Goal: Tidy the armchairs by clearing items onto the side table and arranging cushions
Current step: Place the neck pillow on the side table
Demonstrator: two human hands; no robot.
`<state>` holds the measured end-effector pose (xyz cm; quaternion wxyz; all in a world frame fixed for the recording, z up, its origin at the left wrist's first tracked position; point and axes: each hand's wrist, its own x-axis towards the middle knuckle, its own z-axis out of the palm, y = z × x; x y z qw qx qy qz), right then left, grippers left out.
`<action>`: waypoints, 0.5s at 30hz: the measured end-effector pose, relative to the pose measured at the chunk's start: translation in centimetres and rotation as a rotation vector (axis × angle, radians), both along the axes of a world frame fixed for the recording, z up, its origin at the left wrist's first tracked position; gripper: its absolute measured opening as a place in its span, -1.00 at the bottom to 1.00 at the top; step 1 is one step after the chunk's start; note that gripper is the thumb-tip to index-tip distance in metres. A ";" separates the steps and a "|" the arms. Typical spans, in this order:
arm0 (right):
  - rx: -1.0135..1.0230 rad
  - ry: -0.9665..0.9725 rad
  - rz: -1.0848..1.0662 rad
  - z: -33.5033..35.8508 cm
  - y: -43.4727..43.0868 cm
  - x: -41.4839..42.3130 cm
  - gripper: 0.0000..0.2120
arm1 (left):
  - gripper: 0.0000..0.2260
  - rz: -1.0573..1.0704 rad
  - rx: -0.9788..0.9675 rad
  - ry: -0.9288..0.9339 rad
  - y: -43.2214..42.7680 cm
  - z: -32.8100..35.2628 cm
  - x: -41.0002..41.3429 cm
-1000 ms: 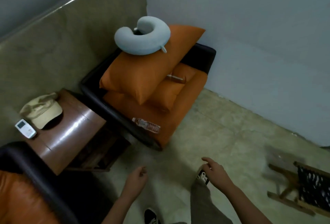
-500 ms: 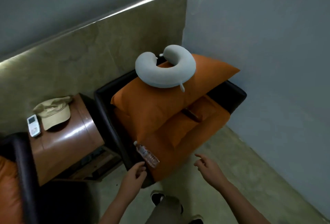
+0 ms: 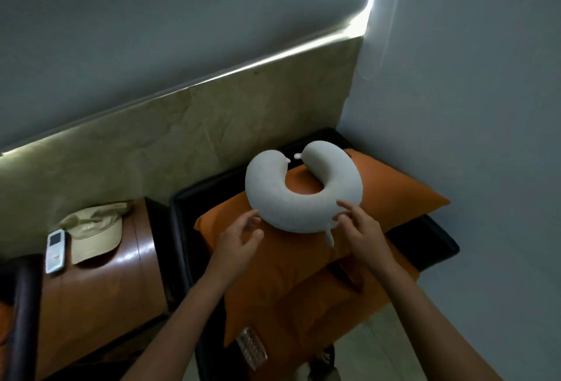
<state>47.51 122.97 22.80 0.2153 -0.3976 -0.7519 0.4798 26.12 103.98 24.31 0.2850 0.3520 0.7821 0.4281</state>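
Head view: left grip (image 3: 243, 238) released, just beside neck pillow (image 3: 303, 198); right grip (image 3: 361, 229) released, touching it atop orange cushion (image 3: 394, 195) on armchair (image 3: 437, 238); cap (image 3: 94, 235), remote (image 3: 55, 250) lie on bench (image 3: 100, 295); bottle (image 3: 252, 347) at seat's front edge, uncleared.

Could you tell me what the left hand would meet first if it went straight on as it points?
The left hand would likely meet the neck pillow first; depth is unclear.

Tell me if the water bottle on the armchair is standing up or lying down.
Lying down: the water bottle rests on its side on the orange seat cushion, near the front edge.
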 end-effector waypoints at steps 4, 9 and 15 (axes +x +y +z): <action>0.147 -0.071 0.092 1.1 7.4 -3.2 -0.64 | -0.55 0.073 0.018 0.110 5.5 0.9 -3.4; 0.268 -0.159 0.156 0.5 13.1 -5.8 -0.61 | -0.46 0.122 -0.054 0.132 9.7 0.7 -6.9; 0.344 -0.315 0.163 -1.9 18.3 -7.5 -0.55 | -0.30 0.181 -0.232 0.017 12.8 -2.0 -9.3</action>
